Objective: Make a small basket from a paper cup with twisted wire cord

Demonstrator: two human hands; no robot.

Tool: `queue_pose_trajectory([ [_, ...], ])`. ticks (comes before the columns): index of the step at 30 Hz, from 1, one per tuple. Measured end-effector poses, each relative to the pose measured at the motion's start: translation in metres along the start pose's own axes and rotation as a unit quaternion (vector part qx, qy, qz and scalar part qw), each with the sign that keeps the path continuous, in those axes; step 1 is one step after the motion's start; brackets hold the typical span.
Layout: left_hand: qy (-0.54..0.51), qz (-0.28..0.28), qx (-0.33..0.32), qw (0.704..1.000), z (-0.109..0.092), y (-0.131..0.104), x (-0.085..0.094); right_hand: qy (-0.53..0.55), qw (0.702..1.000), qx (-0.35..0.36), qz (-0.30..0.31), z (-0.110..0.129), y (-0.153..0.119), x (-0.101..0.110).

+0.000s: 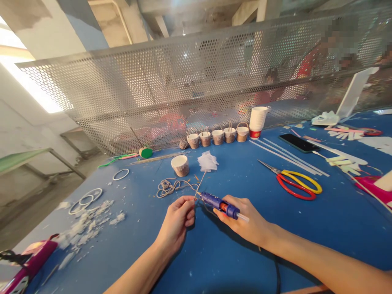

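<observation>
My left hand [179, 218] pinches a thin brown cord [200, 181] that slants up and away from the fingertips. In my right hand [245, 218] is a blue hot glue gun [216, 201], a clear glue stick poking from its back. The gun's nozzle meets or nearly meets the cord just above my left fingers. Beyond the left hand lies a loose tangle of cord [168, 188]. A small cup wrapped in brown [180, 166] stands behind it, beside a pile of white paper squares [208, 161].
Several small brown baskets [217, 137] line the back by a perforated metal screen [153, 94], with stacked paper cups [257, 122]. Scissors [295, 183], white strips [288, 157] and a phone [299, 143] lie right. White scraps [88, 224] and rings [121, 174] lie left. People are behind the screen.
</observation>
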State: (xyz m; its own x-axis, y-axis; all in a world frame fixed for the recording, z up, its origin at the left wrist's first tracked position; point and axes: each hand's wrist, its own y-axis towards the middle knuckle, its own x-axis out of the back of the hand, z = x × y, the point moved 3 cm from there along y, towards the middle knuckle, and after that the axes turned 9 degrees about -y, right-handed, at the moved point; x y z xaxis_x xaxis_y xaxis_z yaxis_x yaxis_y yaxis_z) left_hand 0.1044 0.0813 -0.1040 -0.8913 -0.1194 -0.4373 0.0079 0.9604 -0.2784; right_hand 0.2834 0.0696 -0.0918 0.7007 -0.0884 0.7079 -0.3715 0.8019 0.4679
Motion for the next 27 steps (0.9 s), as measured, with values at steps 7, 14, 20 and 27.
queue_pose_trajectory([
  [7,0.006,0.001,-0.002,1.0,0.0,0.0,0.0,-0.011,1.0,0.017,0.005,0.002,-0.001,-0.002],
  [14,0.003,0.0,0.003,1.0,0.0,0.0,0.0,-0.019,1.0,0.024,0.002,0.002,-0.002,-0.003],
  [20,-0.001,0.002,0.003,1.0,0.0,0.0,0.0,-0.007,1.0,0.008,0.005,0.001,0.0,0.0],
  [27,-0.002,-0.003,0.007,1.0,0.001,-0.001,0.001,0.003,0.999,-0.004,-0.035,-0.001,0.001,0.007],
])
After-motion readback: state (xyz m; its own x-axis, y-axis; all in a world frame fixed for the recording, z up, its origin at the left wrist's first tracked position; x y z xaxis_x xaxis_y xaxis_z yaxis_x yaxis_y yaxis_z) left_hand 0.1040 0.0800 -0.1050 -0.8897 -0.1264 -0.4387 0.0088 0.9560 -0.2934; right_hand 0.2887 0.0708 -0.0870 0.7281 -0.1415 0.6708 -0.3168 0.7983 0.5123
